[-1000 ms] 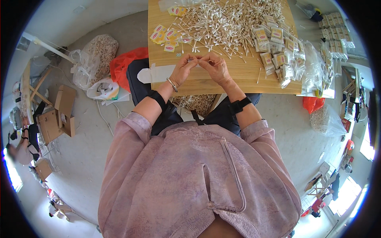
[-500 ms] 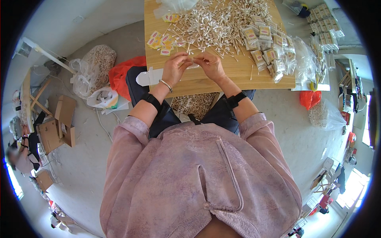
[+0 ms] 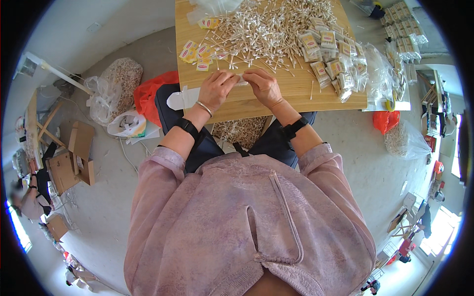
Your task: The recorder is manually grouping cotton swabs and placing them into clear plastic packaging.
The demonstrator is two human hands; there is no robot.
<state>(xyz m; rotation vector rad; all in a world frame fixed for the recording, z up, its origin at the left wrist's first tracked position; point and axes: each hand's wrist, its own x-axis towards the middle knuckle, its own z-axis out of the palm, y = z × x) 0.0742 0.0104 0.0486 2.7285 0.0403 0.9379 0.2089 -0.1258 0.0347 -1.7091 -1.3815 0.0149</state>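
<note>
Close together at the near side of the wooden table (image 3: pixel 291 96), my left hand (image 3: pixel 216 89) and my right hand (image 3: pixel 263 87) pinch a small clear plastic bag (image 3: pixel 241 81) between them. What the bag contains is too small to make out. Just beyond my fingers spreads a big heap of loose cotton swabs (image 3: pixel 261 32). Yellow and white printed cards (image 3: pixel 197 53) lie left of the heap. Filled swab packets (image 3: pixel 330 59) are piled to the right of my right hand.
Empty clear bags (image 3: pixel 377 74) lie at the table's right edge, and a plastic sheet (image 3: pixel 212 7) at its far left. Swabs fill a container (image 3: pixel 239 129) between my knees. A bulging swab sack (image 3: pixel 123 79) and red bag (image 3: pixel 153 96) stand left; another red bag (image 3: pixel 385 122) hangs right.
Both hands have shifted slightly, their fingers curling in closer around the small bag. The view has moved a little, so the table sits slightly farther left.
</note>
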